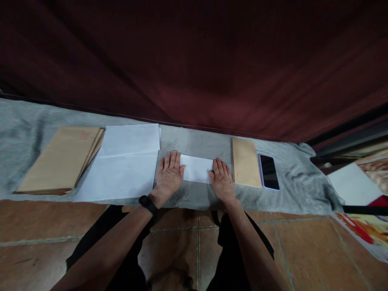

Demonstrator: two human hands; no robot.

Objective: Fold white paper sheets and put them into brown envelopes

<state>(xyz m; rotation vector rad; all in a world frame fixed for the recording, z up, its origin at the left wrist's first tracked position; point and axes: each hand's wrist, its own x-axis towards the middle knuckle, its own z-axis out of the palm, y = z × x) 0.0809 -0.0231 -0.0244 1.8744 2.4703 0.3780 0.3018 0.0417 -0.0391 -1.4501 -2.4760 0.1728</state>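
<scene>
We press both flat, open hands, left (169, 174) and right (222, 180), on the ends of a folded white sheet (197, 169) mid-cloth (291, 178) near its front edge, folding done, envelope (245, 162) beside it unfilled.

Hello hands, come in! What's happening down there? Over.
Left hand and right hand flat, pressing folded paper ends. Envelope and phone just right. Nothing blocking.

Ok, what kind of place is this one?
Probably a makeshift home workspace: a grey cloth over a low surface, tiled floor, dark red curtain behind, brown envelopes stacked beside white paper.
</scene>
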